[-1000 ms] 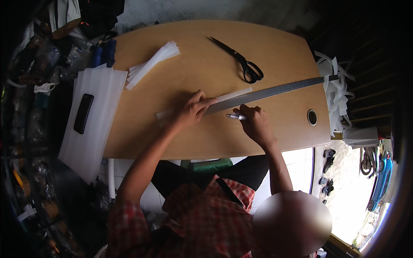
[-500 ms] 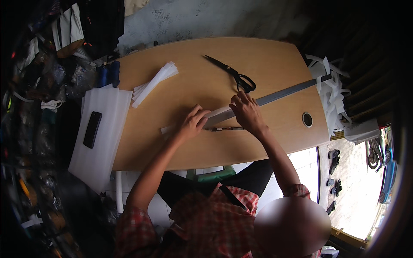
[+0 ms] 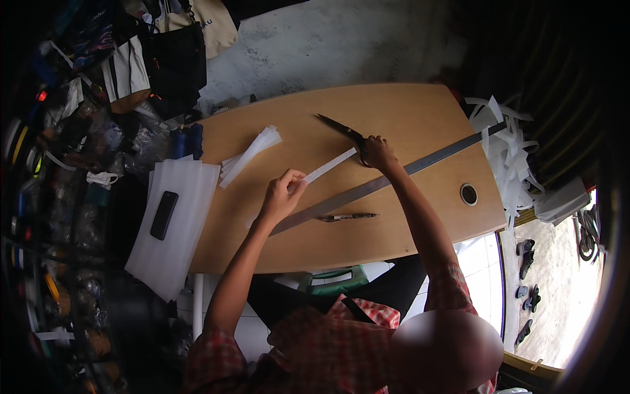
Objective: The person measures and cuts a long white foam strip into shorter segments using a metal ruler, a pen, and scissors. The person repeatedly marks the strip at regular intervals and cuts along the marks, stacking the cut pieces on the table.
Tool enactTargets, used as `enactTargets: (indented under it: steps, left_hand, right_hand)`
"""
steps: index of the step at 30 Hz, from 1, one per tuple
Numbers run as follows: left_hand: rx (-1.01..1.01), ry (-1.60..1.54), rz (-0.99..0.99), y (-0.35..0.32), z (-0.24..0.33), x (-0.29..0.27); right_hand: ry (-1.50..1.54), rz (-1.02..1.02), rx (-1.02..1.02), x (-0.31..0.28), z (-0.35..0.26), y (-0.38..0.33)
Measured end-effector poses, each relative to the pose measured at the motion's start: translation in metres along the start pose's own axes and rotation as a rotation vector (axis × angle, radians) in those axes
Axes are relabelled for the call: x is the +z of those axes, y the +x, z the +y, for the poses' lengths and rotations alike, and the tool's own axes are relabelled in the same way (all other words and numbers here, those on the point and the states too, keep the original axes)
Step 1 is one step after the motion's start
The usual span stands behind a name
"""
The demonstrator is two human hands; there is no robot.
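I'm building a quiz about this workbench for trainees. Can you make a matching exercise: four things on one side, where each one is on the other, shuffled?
Things:
1. black-handled scissors
2. long grey metal ruler
3. dark slim pen
4. black flat phone

Places:
A. on the white foam sheet at the table's left end
B. lying alone on the wooden table, just nearer the person than the ruler
C. under the right hand
D. stretched slantwise across the table

Pairs: 1-C, 2-D, 3-B, 4-A
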State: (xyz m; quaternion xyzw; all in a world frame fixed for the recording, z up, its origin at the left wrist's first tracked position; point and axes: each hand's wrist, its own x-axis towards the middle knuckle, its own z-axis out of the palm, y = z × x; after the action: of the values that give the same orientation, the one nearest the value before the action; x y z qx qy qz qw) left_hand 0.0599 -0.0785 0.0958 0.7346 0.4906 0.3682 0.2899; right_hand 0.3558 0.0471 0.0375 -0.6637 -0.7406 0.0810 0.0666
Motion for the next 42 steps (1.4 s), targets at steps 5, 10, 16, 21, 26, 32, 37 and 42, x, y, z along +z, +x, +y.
enactTargets:
  steps: [5, 10, 16, 21, 26, 32, 37, 42]
  left_hand:
    - [-0.137, -0.13, 0.016, -0.012, 0.028, -0.023]
    - [-0.12, -0.238, 0.138, -0.016, 0.049, -0.049]
    - [-0.098, -0.356, 0.265, -0.016, 0.086, -0.068]
    - [-0.139, -0.362, 0.309, -0.012, 0.091, -0.068]
    - [-0.182, -0.361, 0.253, -0.013, 0.087, -0.048]
    - [-0.179, -0.307, 0.222, -0.023, 0.072, -0.031]
    - [-0.191, -0.264, 0.294, -0.022, 0.057, -0.029]
    - [-0.279, -0.226, 0.272, -0.022, 0.053, -0.028]
  right_hand:
    - [0.101, 0.136, 0.017, -0.021, 0.007, -0.016]
    - [0.453, -0.22, 0.065, -0.035, 0.024, -0.027]
    - [1.413, -0.366, -0.077, -0.034, 0.014, -0.125]
    - [1.579, -0.363, -0.136, -0.033, -0.041, -0.215]
    - [1.453, -0.369, -0.252, -0.014, -0.058, -0.258]
    - [1.416, -0.399, -0.256, -0.009, -0.075, -0.267]
    - [1.403, -0.409, -0.255, 0.0, -0.076, -0.279]
    - [1.362, -0.417, -0.222, -0.003, -0.079, -0.283]
